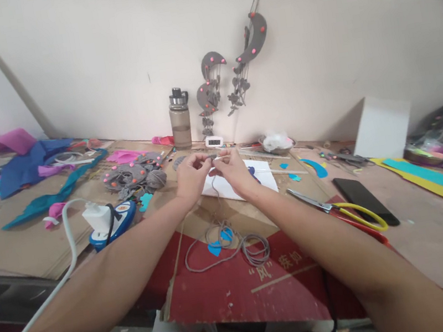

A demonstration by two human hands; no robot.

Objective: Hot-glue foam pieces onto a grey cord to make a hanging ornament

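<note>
Over a white sheet of paper, my left hand and my right hand meet fingertip to fingertip. Both are closed in a pinch on grey yarn; the small grey bit right between the fingers is too blurred to make out. From there the strand hangs down to loose coils on the red and brown cardboard. Two blue cut-out pieces lie among these coils. A dark blue piece rests on the paper beside my right hand.
Scissors and a black phone lie on the right. To the left are a power strip with a white plug and a grey yarn heap with pink dots. A bottle stands at the wall, near hanging grey moon ornaments.
</note>
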